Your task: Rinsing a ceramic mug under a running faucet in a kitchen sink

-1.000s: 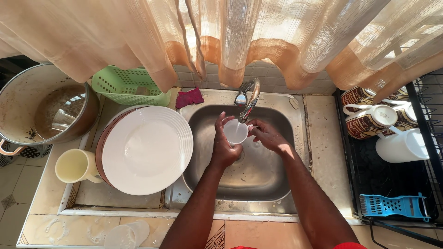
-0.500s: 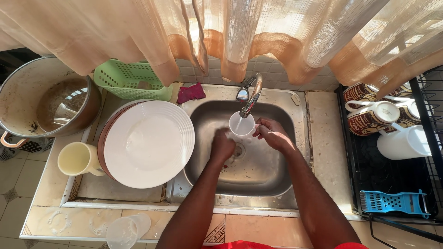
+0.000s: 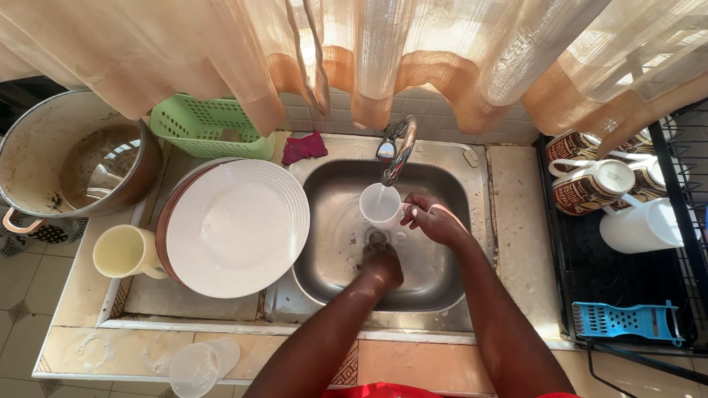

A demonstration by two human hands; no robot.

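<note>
At the centre of the frame, the right hand (image 3: pixel 435 221) grips a white cup (image 3: pixel 381 206) mouth-up under the tap (image 3: pixel 398 152) to catch its water, while the left hand (image 3: pixel 381 267), fingers curled, reaches toward the sink (image 3: pixel 442 280) drain below.

Premises are presenting as a home kitchen. A steel sink (image 3: pixel 346 243) with tap (image 3: pixel 398 151) is occupying frame centre, plates (image 3: pixel 236 228) stacking at left. Mugs are drying in a rack (image 3: pixel 612 273) at right.

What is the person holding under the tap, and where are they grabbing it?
The right hand holds a white cup by its side. The left hand is low in the sink, holding nothing visible.
</note>
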